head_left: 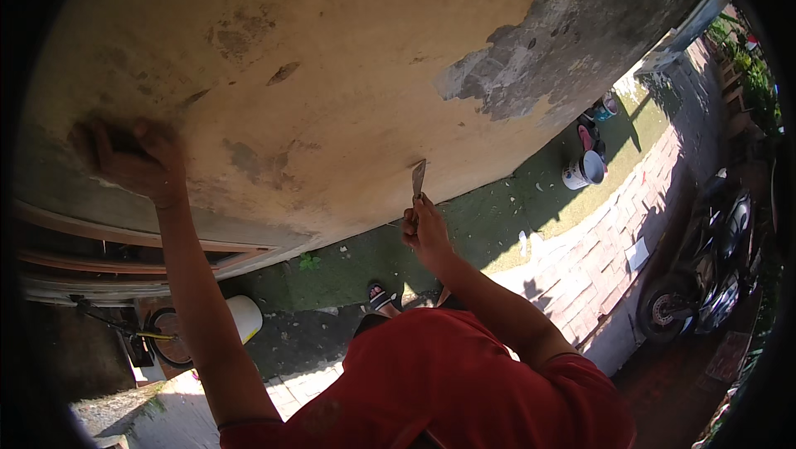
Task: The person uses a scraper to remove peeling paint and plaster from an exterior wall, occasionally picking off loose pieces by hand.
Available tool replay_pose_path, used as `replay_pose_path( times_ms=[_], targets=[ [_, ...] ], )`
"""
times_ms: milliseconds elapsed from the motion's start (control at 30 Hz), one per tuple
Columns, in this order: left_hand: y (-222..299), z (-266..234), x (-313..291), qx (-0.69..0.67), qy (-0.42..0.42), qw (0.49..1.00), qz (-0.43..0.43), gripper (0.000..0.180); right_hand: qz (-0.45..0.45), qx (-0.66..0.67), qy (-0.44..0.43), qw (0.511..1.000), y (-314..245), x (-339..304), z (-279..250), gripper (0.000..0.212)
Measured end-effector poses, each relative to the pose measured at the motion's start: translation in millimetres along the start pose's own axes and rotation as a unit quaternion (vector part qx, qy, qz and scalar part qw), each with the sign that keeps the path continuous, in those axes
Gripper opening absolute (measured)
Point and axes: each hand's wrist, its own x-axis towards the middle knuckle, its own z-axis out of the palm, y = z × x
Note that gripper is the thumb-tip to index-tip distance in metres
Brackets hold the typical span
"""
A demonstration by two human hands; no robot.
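My right hand grips a putty knife by its handle. The blade points up at the tan plastered wall, with its tip at or very near the surface by a small dark mark. Farther left, my left hand is up against the wall, fingers and thumb apart. Between them lies a dark patch that looks like shadow; the fingertips are dim and blurred. Around both hands the paint is stained and scuffed, and a large bare grey patch of peeled paint spreads at the upper right.
A white bucket stands at the wall's foot on the right, with other containers behind it. A parked motorcycle is at the far right. Below my left arm are a wooden-framed opening and a pale cylindrical container. Paving borders the green ground strip.
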Motion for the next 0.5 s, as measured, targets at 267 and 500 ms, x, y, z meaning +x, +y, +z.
replay_pose_path(
  times_ms=[267, 500],
  targets=[
    [7, -1, 9, -0.033, -0.013, 0.999, 0.009, 0.053, -0.024, 0.115, 0.094, 0.989, 9, 49, 10, 0.024],
    [7, -2, 8, -0.062, -0.006, 0.998, -0.001, 0.054, -0.022, 0.124, 0.081, 0.989, 24, 70, -14, 0.035]
  ],
)
